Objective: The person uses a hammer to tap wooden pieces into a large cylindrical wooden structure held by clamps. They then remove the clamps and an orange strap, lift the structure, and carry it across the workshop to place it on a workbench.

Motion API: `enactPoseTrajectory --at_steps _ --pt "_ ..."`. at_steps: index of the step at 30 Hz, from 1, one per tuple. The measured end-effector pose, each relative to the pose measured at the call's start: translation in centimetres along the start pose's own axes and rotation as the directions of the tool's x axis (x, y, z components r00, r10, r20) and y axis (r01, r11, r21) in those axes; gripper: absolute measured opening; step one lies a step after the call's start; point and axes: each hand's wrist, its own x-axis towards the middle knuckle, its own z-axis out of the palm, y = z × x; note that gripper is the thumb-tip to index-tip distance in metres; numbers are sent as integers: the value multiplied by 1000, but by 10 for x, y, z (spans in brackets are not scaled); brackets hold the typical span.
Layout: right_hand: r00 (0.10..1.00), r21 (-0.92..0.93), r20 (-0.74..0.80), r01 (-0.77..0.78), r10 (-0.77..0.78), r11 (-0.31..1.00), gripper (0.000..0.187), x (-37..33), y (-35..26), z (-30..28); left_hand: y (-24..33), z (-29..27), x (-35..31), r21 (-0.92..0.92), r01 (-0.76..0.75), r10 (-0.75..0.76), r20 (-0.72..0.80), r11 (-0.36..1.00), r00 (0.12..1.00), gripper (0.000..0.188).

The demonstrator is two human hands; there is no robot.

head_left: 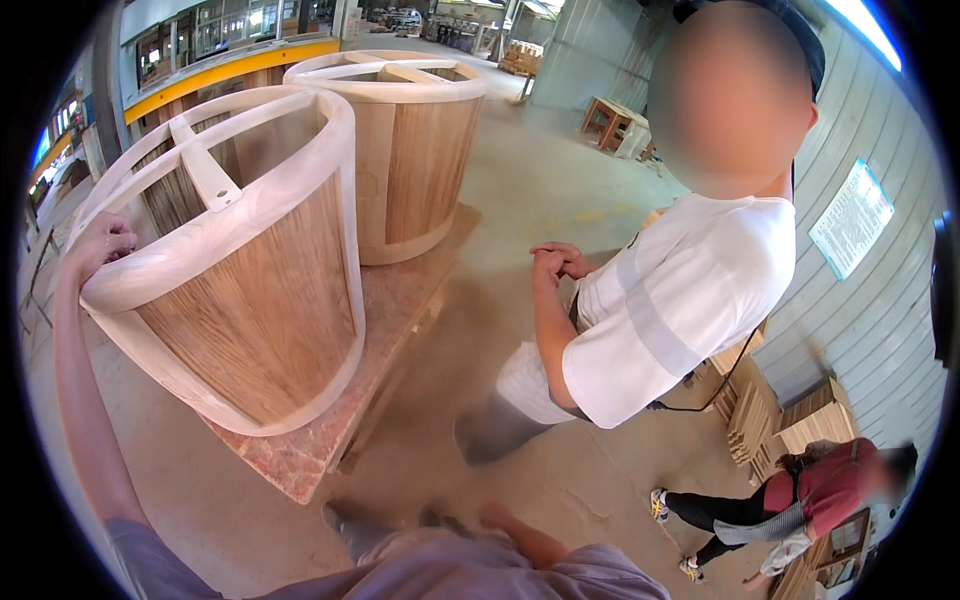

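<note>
A rounded, drum-shaped wooden furniture frame (260, 270) stands on a reddish board at the left. It has a thick pale rim, curved grained panels and crossbars over its open top. The fingers of my left hand (106, 246) curl over the rim at its near left corner. My right hand (497, 517) hangs low in front of my body, apart from the frame. Its fingers are too blurred to make out, and nothing shows clearly in it.
A second rounded wooden frame (425, 150) stands just behind the first on the same reddish board (300, 460). To my right is a person in a white shirt (690, 290), hands clasped. Another person in red (835, 485) bends near stacked wood pieces (755, 420) by the wall.
</note>
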Motion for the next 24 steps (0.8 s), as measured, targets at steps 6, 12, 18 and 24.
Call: enactPoseTrajectory --at_steps 6,12,18,24 --pt "965 -237 -259 -18 -45 971 30 -38 -24 12 -31 -6 19 -27 -133 132 -32 991 991 17" --pt "957 -354 270 -4 107 935 27 -26 -54 -35 -39 -12 10 52 8 -8 -10 999 1000 16" --pt "975 -428 219 56 43 902 24 -5 -41 -35 -20 -12 6 -7 -31 31 -11 1000 999 16" --pt "978 174 -192 118 -84 978 27 -13 -44 -28 -10 -13 3 250 -52 55 -5 967 998 18"
